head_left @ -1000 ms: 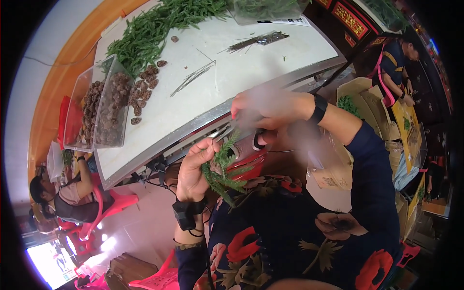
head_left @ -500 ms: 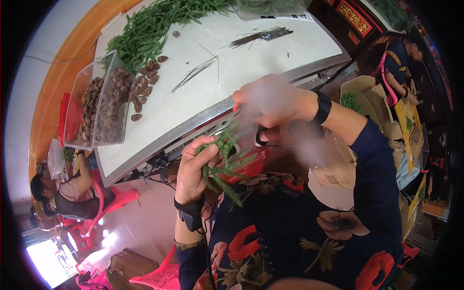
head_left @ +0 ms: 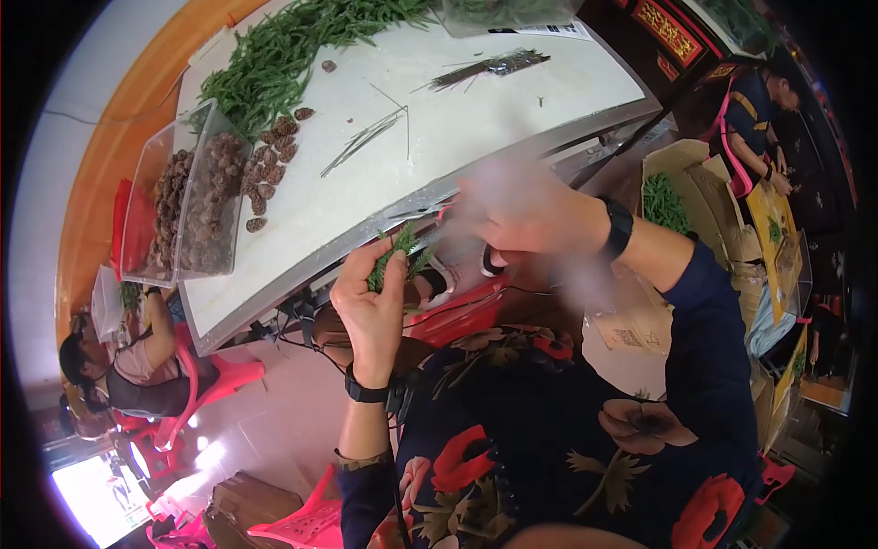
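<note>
Brown pine cones (head_left: pixel 219 183) fill a clear plastic bin (head_left: pixel 190 215) at the left end of a white-topped table (head_left: pixel 457 110), where loose cones (head_left: pixel 273 165) lie just beside it. Behind them on the table, cut off by the upper edge of view, stretches a heap of greenery (head_left: pixel 274 64). By the table's near edge, a left hand (head_left: pixel 368 297) rises on an upright forearm, thumb and bent fingers pinched on a green sprig (head_left: pixel 395 259), its lower part hidden by the grip. Thin wires (head_left: pixel 373 137) lie mid-table; toward the far edge rests a wrapped wire bundle (head_left: pixel 494 69). Farther right, a right hand (head_left: pixel 526 209) reaches leftward to the table's near edge from a bent elbow, its fingers lost in grey blur; whether they hold anything cannot be told. Dark print marks a white sheet (head_left: pixel 558 30) at the table's far edge; lettering on a carton (head_left: pixel 640 325) below the table's right end is too small to make out.
</note>
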### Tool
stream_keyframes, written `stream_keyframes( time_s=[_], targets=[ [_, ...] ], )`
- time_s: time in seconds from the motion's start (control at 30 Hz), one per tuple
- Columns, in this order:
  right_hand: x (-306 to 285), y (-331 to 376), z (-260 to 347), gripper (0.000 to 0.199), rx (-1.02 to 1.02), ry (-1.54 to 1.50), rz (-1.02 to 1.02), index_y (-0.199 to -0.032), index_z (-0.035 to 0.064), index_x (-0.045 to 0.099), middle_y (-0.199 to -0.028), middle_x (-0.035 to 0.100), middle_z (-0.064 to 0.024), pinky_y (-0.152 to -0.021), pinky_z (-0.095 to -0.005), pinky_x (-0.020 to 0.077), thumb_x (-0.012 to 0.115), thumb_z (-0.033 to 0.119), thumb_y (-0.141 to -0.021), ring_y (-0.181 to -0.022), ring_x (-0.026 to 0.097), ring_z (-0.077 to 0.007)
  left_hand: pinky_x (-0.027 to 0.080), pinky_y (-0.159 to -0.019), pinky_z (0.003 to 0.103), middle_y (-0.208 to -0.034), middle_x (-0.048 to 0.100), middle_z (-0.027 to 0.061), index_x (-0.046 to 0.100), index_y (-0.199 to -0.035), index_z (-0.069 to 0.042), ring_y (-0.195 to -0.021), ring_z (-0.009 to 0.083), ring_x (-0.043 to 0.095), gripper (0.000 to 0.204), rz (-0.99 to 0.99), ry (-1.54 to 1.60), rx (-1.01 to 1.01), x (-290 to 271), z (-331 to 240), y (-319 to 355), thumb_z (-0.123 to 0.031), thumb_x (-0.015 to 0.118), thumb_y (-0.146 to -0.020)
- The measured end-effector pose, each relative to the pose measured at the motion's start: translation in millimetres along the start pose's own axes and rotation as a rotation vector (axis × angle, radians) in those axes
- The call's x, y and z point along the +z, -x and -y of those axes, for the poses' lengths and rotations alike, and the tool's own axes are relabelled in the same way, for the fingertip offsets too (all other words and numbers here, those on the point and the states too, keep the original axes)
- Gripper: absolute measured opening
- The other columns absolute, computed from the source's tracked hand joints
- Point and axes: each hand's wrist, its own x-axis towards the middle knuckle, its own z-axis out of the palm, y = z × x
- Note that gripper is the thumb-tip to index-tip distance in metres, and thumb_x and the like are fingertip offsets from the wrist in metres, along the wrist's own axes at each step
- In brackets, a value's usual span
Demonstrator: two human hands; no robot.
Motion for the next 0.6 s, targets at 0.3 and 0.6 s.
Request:
stream_keyframes(
  time_s=[0.3,0.6],
  targets=[
    [22,4,10,0.034,0.047,0.312,-0.103,-0.093,0.0090,0.064,-0.083,0.055,-0.0125,-0.081,-0.0446,0.0388,0.067,0.040,-0.080,-0.082,0.052,-0.0299,0.044,-0.068,0.022,-0.080,0.060,0.0045,0.067,-0.097,0.003,-0.074,0.0092,0.054,0.017,-0.013,0.214,-0.114,-5,1,0,0.000,0.065,-0.081],
    [15,6,3,0.031,-0.281,0.714,-0.175,-0.089,0.0096,0.064,-0.087,0.057,-0.0107,-0.081,-0.0421,0.0408,0.064,0.040,-0.082,-0.081,0.054,-0.0279,0.043,-0.068,0.021,-0.076,0.056,0.0023,0.066,-0.095,0.005,-0.073,0.0083,0.051,0.015,-0.027,0.300,-0.202,2,-4,-1,0.000,0.066,-0.081]
  ],
)
